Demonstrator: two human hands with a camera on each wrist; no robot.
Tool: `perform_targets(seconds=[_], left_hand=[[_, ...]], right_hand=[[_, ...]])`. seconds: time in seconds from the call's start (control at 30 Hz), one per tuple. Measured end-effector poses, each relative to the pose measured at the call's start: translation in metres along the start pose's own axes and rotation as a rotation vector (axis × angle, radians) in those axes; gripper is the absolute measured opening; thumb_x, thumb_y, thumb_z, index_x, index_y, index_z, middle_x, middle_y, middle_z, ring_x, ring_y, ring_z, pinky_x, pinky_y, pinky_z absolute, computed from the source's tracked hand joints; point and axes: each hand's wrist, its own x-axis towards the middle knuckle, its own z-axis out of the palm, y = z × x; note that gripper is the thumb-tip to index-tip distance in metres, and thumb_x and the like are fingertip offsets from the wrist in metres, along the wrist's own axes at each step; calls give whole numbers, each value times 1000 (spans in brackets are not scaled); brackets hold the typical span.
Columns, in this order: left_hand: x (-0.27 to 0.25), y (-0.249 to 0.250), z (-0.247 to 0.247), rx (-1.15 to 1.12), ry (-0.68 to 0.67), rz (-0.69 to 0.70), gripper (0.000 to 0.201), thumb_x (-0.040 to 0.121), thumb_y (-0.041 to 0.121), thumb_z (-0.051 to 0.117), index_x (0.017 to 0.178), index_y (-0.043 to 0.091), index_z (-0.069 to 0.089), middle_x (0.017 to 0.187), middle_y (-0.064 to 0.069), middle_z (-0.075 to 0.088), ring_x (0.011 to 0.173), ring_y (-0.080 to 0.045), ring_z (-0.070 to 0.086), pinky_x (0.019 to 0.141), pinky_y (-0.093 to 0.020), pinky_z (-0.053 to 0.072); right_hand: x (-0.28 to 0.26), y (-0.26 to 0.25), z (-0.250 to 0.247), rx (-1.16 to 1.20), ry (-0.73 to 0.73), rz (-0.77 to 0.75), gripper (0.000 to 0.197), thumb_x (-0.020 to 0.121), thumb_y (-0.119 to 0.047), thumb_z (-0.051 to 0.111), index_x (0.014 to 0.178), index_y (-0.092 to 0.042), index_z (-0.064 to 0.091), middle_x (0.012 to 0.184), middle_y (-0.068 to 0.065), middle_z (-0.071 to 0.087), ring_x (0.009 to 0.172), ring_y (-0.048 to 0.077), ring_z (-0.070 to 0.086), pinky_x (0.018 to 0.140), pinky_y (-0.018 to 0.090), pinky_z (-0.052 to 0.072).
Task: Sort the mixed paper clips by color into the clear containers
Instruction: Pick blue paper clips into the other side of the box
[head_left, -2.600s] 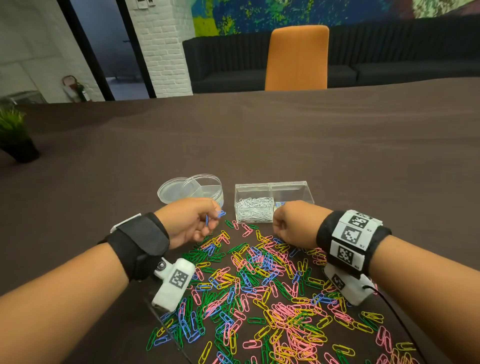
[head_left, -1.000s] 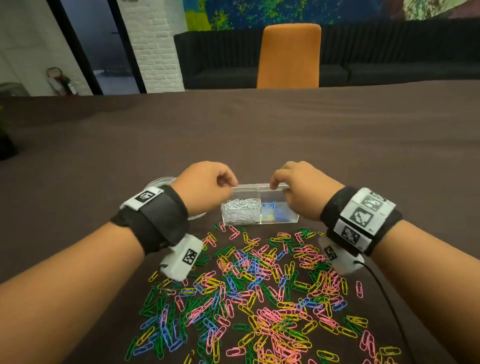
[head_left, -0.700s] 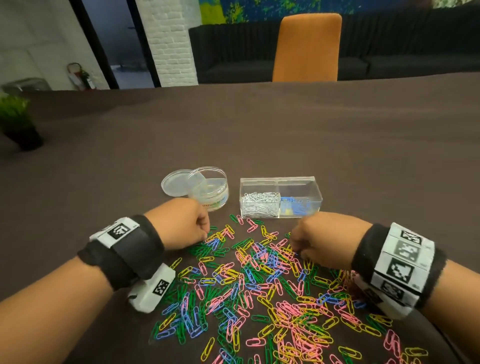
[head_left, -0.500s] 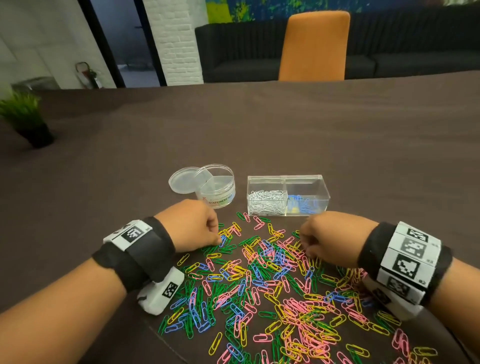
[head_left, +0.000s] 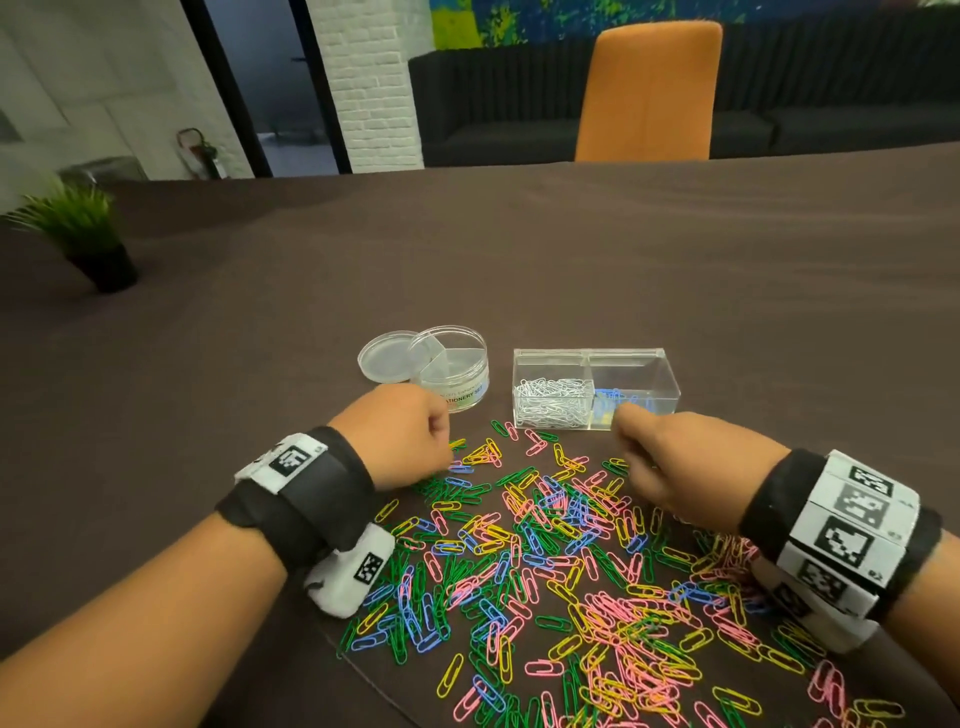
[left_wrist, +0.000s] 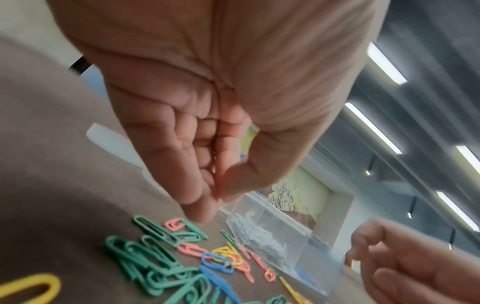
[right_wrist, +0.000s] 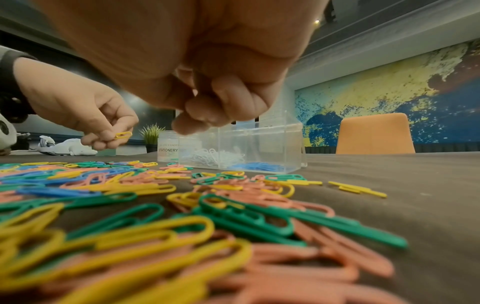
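While both of my hands hang low over the pile of clips (head_left: 561, 561), I look at each one. My left hand (head_left: 402, 434) is curled, and in the right wrist view I see its fingertips (right_wrist: 103, 136) pinch one yellow clip (right_wrist: 123, 135). That clip lies nearly flat, with its long side running left to right in that view. My left wrist view shows the finger and thumb pressed together, but it is too blurry to see the clip there. My right hand (head_left: 670, 457) is curled too, with the fingers bunched near the thumb. I cannot tell if it has a clip in it. The loose clips are pink, yellow, green and blue, spread on the dark brown table (head_left: 519, 260) close to me. They point every which way and are too many to count. I count two clear holders past the pile. One is a box (head_left: 595, 387) with two parts, and its long side runs left to right. Its left part has a heap of white clips (head_left: 553, 402). Its right part has some blue clips (right_wrist: 259, 165), and something yellow shows there too. My right hand is just in front of that right part. The other holder is a round tub (head_left: 454, 366) with walls inside, and it sits to the left of the box. One round lid (head_left: 387, 356) lies flat, touching the tub's left side. I see one orange chair (head_left: 649, 91) and one small plant (head_left: 78, 228) far off.
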Motion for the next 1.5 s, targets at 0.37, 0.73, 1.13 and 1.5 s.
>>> perform_targets(seconds=[0.37,0.73,1.13,1.5], left_hand=[[6,-10,-2,-91,-66,29,14,79,25,77,88,26,67,78,9,67,75,-12,64,70,-23,50],[7,6,11,150,-165,244,9,87,32,68,92,29,73,91,10,64,86,-12,61,78,-31,51],[-16,-29,-4,-969,-374,-104,27,89,-8,61,110,9,67,79,-12,69,61,-12,61,53,-20,53],[-40,2,1,33,-366,163,12,82,35,74,89,26,70,72,15,64,66,0,56,67,-22,46]], right_hand=[[2,1,0,-25,-46,5,22,98,-22,36,115,-31,46,97,-4,65,83,20,59,75,35,51],[1,0,-4,-4,-57,-26,21,98,-21,36,110,-29,52,90,-10,56,80,15,53,69,29,43],[1,2,-3,72,-28,-11,20,97,-17,40,91,-35,46,87,-9,60,78,14,55,71,31,47],[37,-49,3,59,-158,-44,20,100,-21,41,101,-16,61,102,3,60,92,21,57,82,32,49]])
